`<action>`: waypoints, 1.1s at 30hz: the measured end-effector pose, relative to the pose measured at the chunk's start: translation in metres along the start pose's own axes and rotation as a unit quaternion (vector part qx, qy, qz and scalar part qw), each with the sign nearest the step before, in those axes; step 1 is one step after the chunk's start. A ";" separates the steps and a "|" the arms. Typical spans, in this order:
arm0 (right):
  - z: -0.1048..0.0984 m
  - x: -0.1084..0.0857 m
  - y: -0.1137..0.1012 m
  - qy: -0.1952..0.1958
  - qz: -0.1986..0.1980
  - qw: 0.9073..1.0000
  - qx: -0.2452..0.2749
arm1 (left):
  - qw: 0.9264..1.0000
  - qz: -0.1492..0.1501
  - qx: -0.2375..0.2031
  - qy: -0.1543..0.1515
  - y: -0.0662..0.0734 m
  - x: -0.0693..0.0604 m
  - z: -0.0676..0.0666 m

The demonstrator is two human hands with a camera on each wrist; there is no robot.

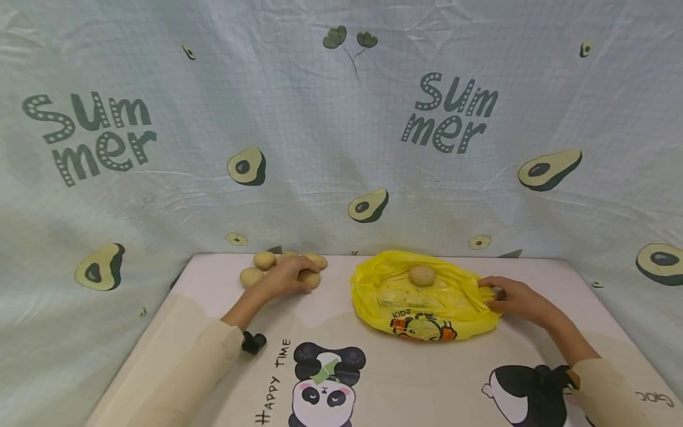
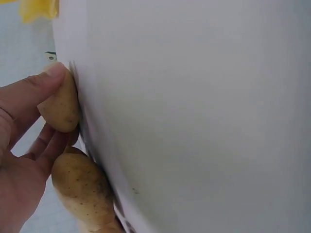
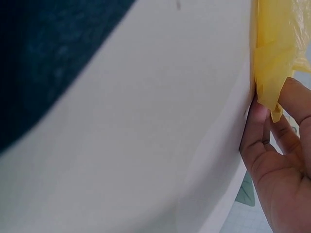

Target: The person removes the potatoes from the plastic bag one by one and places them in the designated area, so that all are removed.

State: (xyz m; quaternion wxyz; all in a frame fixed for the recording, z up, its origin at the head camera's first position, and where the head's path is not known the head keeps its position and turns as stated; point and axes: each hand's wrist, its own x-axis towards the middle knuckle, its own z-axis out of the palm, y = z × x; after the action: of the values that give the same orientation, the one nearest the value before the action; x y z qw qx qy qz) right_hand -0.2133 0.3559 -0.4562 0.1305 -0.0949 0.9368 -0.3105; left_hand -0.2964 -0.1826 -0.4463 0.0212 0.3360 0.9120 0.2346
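Observation:
My left hand (image 1: 283, 277) is at the back left of the table, with thumb and fingers around a potato (image 1: 311, 279). The left wrist view shows the thumb on one side of this potato (image 2: 62, 104), which is close to the tabletop. Just beside it lies another potato (image 2: 82, 187). A yellow plastic bag (image 1: 373, 305) lies flattened at the back middle, and a single potato (image 1: 422, 275) sits on or in it; I cannot tell which. On the bag's right end my right hand (image 1: 520, 301) pinches a gathered yellow edge (image 3: 269, 90).
Several more potatoes (image 1: 264, 260) cluster behind and left of my left hand. A patterned sheet (image 1: 309, 118) hangs right behind the table's back edge. The tabletop (image 1: 416, 379) bears panda prints. A black strap device (image 1: 254, 342) is on my left wrist.

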 end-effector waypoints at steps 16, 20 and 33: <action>-0.003 0.000 0.004 -0.001 -0.001 1.000 0.000 | 0.996 0.082 -0.031 -0.012 0.087 0.058 0.012; -0.002 0.000 0.004 -0.001 -0.006 1.000 0.000 | 0.993 0.106 -0.025 -0.054 0.121 0.082 0.022; -0.003 0.001 0.005 -0.007 -0.010 1.000 0.007 | 0.983 0.104 -0.010 -0.153 0.166 0.152 0.052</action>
State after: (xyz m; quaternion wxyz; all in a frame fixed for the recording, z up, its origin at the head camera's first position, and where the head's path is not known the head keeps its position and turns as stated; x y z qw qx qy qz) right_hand -0.2161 0.3613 -0.4568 0.1345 -0.1058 0.9326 -0.3178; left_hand -0.3038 0.0442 -0.4005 0.1393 0.4604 0.8557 0.1909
